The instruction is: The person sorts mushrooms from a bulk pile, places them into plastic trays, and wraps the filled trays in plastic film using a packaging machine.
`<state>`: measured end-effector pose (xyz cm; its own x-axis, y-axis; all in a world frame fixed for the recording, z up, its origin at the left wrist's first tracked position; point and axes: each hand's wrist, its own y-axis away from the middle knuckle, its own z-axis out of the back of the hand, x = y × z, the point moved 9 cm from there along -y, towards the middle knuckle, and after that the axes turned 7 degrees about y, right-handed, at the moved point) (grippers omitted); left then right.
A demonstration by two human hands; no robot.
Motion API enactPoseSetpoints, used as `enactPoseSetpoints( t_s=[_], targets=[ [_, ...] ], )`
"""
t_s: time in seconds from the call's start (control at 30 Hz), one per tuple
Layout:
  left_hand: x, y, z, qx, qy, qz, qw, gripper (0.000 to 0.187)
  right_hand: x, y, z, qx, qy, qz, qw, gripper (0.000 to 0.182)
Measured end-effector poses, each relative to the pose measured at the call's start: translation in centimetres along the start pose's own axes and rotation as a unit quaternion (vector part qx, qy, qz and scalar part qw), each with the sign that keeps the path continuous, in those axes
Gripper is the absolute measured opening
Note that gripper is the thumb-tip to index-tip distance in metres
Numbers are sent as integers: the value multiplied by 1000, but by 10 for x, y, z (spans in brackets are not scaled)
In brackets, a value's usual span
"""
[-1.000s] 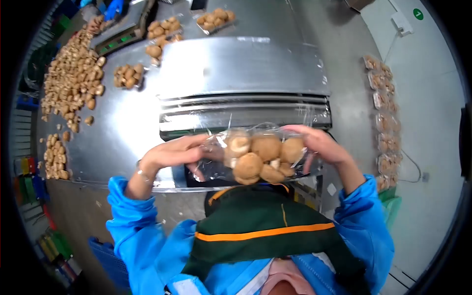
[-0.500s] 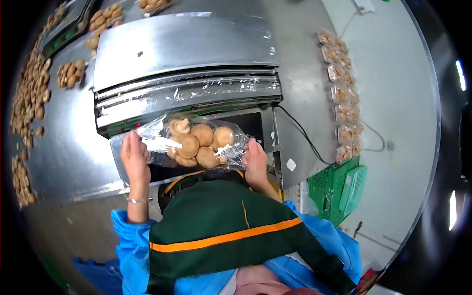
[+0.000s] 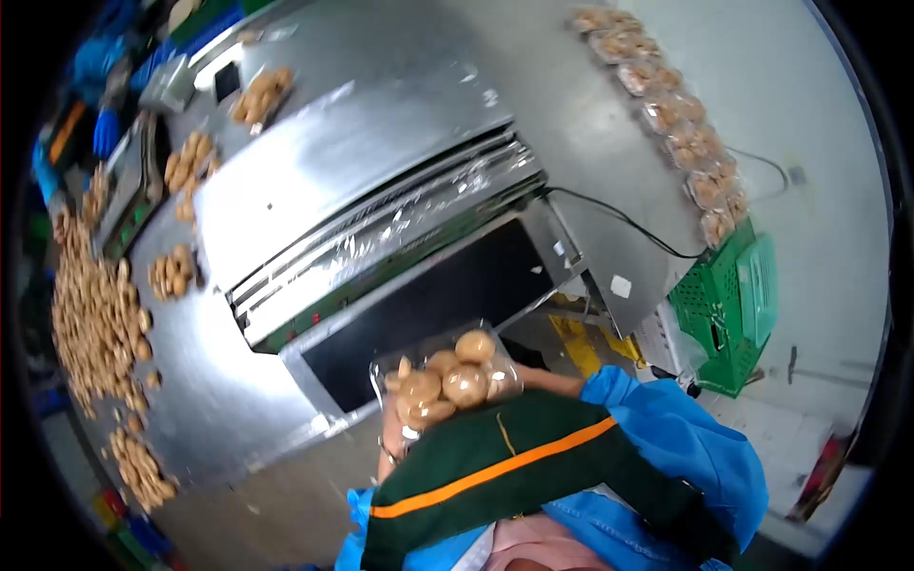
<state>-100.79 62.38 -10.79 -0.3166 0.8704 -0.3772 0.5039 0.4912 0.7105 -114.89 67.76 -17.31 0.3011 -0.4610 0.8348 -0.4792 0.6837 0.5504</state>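
Head view: one moment at a steel packing bench [image 3: 205, 400], listed largest to smallest.
Wrapping machine [image 3: 352, 162]: centre of the bench, its dark plate [image 3: 428, 309] at the near edge.
Loose mushrooms [image 3: 90, 324]: heaped along the bench's left edge.
Wrapped trays [image 3: 681, 128]: row at the far right edge.
Mushroom tray [image 3: 447, 376]: film-wrapped, lifted off the plate, close to the chest; long axis left to right.
Left hand [image 3: 388, 428]: under the tray's left end; grip hidden.
Right hand: hidden behind the tray; cannot tell.
Change: half a second ago the tray sat on the plate between both hands.
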Motion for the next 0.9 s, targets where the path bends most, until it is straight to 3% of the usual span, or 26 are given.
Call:
enactPoseSetpoints(
  t_s=[0.13, 0.27, 0.33, 0.37, 0.4, 0.43, 0.47, 0.5, 0.53, 0.57, 0.6, 0.63, 0.67, 0.73, 0.77, 0.8, 0.87, 0.9],
  targets=[
    [-21, 8, -82, 88, 118, 62, 987, 42, 85, 33, 11, 79, -168, 68, 980, 48],
    [-51, 5, -142, 133, 168, 43, 976, 53, 162, 101, 54, 47, -302, 185, 934, 62],
    [-83, 9, -163, 141, 145, -9, 979, 58, 190, 137, 79, -5, -355, 226, 907, 69],
    [-106, 17, -174, 82, 61, -68, 992, 69, 197, 150, 90, -39, -383, 238, 892, 73],
    [-119, 23, -209, 199, 133, -40, 970, 71, 197, 160, 104, -88, -400, 245, 879, 77],
    [-132, 22, -243, 297, 31, -120, 947, 69, 192, 164, 123, -131, -440, 252, 852, 73],
    [-136, 12, -250, 189, -56, -162, 967, 69, 188, 168, 140, -173, -474, 260, 823, 70],
    [-138, 5, -254, 75, -144, -179, 970, 74, 197, 171, 168, -248, -362, 266, 858, 70],
    [-139, 1, -292, 199, -131, -218, 947, 81, 207, 176, 194, -330, -235, 251, 879, 70],
    [-143, -15, -312, 230, -337, -339, 847, 83, 216, 181, 220, -408, -118, 221, 878, 70],
    [-138, -19, -355, 273, -317, -291, 861, 86, 250, 198, 254, -503, 165, 134, 837, 67],
    [-142, -26, -380, 270, -465, -325, 778, 89, 230, 195, 293, -468, -204, 249, 823, 64],
    [-153, -22, -401, 283, -398, -351, 799, 87, 203, 185, 329, -365, -541, 319, 687, 63],
    [-182, -13, -395, 191, -530, -469, 680, 82, 181, 184, 430, -403, -477, 294, 724, 63],
    [-196, -12, -374, 117, -521, -526, 662, 74, 161, 174, 488, -414, -465, 261, 737, 58],
    [-209, -9, -360, 49, -552, -529, 643, 69, 139, 156, 541, -425, -454, 230, 749, 54],
    [-237, -7, -318, -123, -529, -535, 647, 60, 95, 123, 647, -519, -451, 199, 699, 39],
    [-250, -2, -296, -206, -507, -527, 650, 57, 87, 100, 689, -519, -458, 203, 692, 36]
  ],
)
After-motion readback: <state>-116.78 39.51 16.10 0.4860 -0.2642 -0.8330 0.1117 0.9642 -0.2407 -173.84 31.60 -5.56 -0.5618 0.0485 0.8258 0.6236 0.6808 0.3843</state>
